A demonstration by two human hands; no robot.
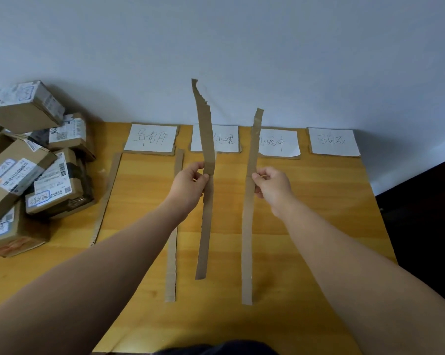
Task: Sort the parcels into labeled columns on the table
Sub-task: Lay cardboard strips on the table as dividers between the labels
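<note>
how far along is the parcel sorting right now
Only setup so far. Done: four labels at the table's far edge, two cardboard strips lying flat. In hand: the left hand and right hand each pinch a raised strip, not yet laid. Left: all sorting; the parcels sit piled at the left, none in a column.

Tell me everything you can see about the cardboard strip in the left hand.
The cardboard strip is long, narrow and brown, with a ragged, torn top end. The left hand pinches it near its middle, holding it raised over the table and tilted, its upper part crossing the second paper label.
</note>
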